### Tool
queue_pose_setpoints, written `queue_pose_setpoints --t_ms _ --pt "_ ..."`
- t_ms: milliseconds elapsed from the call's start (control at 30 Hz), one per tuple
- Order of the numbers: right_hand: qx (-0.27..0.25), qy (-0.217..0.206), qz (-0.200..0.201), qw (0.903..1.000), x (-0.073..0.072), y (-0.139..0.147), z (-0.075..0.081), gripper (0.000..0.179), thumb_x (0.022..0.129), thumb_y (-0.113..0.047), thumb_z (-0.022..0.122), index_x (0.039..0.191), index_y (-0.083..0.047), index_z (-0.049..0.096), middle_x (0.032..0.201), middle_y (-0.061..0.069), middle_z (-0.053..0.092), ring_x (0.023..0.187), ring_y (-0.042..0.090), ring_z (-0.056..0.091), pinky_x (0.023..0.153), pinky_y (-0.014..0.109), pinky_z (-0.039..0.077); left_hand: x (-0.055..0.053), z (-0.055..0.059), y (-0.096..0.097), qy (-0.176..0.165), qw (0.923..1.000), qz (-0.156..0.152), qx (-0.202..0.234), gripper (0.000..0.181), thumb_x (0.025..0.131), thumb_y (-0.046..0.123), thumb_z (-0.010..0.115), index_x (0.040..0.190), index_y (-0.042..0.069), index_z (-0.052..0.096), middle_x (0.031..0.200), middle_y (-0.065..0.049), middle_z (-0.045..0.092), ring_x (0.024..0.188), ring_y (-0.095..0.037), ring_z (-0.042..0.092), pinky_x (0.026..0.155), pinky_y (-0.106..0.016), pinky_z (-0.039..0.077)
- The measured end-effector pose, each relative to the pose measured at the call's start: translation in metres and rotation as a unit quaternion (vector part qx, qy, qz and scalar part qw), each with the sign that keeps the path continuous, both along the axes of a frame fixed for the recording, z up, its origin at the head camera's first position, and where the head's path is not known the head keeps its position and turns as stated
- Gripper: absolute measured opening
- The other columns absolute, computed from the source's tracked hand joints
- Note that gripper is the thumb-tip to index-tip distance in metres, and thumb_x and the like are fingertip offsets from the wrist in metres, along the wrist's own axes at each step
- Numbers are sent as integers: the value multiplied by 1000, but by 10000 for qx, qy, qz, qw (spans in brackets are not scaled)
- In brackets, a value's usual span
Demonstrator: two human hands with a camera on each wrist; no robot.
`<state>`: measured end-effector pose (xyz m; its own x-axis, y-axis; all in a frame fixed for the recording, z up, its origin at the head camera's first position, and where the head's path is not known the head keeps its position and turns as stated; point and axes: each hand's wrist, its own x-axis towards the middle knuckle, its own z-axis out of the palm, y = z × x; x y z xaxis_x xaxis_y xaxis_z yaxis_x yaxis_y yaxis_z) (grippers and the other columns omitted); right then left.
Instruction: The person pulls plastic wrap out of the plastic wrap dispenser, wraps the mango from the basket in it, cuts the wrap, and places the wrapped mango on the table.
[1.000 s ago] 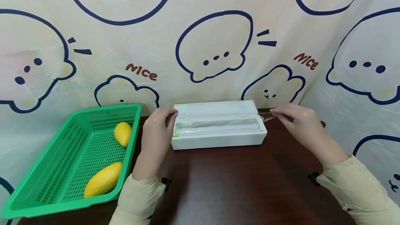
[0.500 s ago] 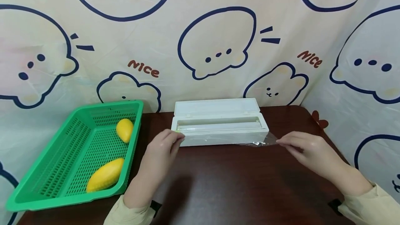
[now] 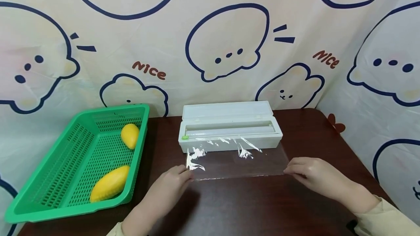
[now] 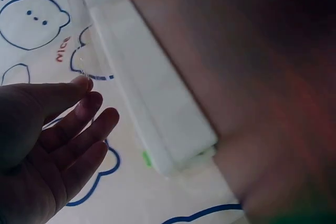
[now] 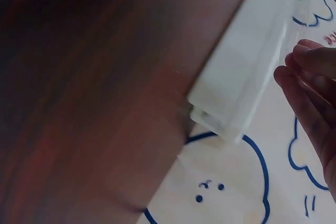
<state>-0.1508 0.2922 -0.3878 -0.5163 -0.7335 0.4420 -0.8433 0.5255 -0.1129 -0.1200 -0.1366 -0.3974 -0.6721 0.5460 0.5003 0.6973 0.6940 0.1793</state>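
both forearms reach in from the near edge of the head view, cuffed in cream cloth sleeves. the left hand point(image 3: 174, 187) slants up and to the right, back of the hand uppermost, its thumb and index fingertip pinching the near left corner of a clear, glossy sheet of plastic film point(image 3: 226, 165); in the left wrist view its other fingers bend loosely, a little apart. the right hand point(image 3: 316, 173) comes in from the lower right with its fingers toward the left, thumb and fingertips pinching the near right corner.

the film is see-through, the dark brown wooden table point(image 3: 249, 210) showing beneath it, with jagged white glare at its left side and right of its middle. its near edge is a thin, almost straight bright line between the hands, rising slightly to the right. the visible sheet is wider from side to side than it is deep, and it runs from the box toward the person.

that box is a long white rectangular dispenser point(image 3: 229, 145), on the table beyond the hands, its long axis left to right, lid tipped back at the rear. a pale roll point(image 3: 233, 131) lies lengthwise in its opening, and a small bright green tab point(image 3: 185, 137) sits at its left end. left of it stands a green plastic mesh basket point(image 3: 49, 214) with two yellow fruit-shaped objects point(image 3: 110, 184).
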Motion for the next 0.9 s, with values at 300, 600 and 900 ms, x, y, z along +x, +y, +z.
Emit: queue_pose_setpoints --t_ms 300,600,900 --pt "289 -74 370 9989 -7 -8 -24 38 65 9 88 89 -17 75 90 -13 59 75 -5 55 64 12 47 -6 -22 -2 41 9979 46 -639 19 77 3 86 74 11 70 68 5 49 63 -15 55 55 -26 49" --pt "735 -445 201 9961 -15 -12 -43 32 69 4 89 89 -18 76 86 -13 62 78 3 58 65 22 52 -10 -35 -1 -170 9941 80 -1071 14 77 2 85 75 10 74 76 2 50 66 -16 58 55 -26 50" --pt "974 -843 130 9916 -24 -16 -51 28 75 3 86 89 -19 76 88 -12 64 81 6 61 68 25 54 -13 -38 0 -366 9875 84 -1530 15 78 3 83 72 9 70 72 1 51 65 -19 60 58 -30 52"
